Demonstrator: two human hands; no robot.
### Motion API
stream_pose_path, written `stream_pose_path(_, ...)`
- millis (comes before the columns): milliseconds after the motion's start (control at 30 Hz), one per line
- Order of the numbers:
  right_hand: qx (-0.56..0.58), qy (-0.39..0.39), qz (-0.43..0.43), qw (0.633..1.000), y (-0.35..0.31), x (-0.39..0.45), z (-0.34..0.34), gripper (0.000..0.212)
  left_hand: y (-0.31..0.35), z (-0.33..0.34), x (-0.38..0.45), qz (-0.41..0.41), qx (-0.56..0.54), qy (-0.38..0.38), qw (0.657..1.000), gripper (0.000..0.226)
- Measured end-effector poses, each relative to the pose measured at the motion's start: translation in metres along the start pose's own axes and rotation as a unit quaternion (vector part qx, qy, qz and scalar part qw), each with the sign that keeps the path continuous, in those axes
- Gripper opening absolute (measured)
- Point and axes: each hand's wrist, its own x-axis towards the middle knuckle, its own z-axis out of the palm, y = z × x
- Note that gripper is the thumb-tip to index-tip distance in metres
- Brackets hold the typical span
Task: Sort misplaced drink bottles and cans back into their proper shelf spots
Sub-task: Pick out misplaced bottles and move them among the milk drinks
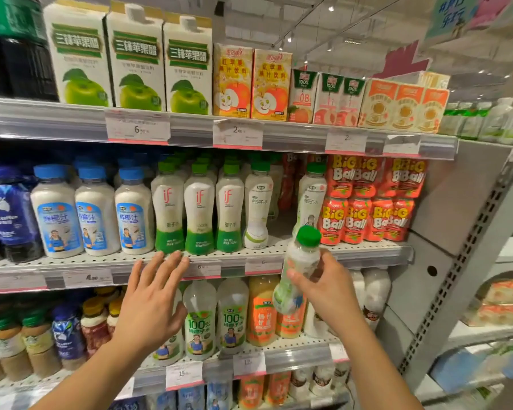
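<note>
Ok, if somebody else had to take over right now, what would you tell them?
Right hand: grips a green-capped bottle, tilted, in front of the middle shelf.
Left hand: open, holds nothing, fingertips near the shelf edge below the "if" bottles.
Done: bottle is in hand, not yet shelved.
Left: probably stand it in the gap between two similar green-capped bottles, beside the Big Ball cans. Labels are blurred, so check the match first.

Top shelf: three green-apple cartons, two red-apple cartons. Middle shelf front: three blue-capped bottles, three "if" bottles.
</note>
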Motion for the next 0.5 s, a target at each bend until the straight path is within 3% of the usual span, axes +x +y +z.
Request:
stream_pose_path(133,0.012,0.089,-0.045,0.995,-0.029,0.045,-0.003,0.047,0.001,0.001,0.000,-0.008,0.009,-0.009,1.000,0.095)
stream_pose_path(300,-0.006,0.110,-0.066,0.992,-0.049,0.071,0.001,0.070,0.000,0.000,0.001,-0.011,0.018,-0.020,1.000,0.097)
stream_pose_path(500,-0.045,0.121,-0.093,0.987,-0.057,0.082,0.002,0.067,0.002,0.002,0.000,-0.010,0.019,-0.012,1.000,0.096)
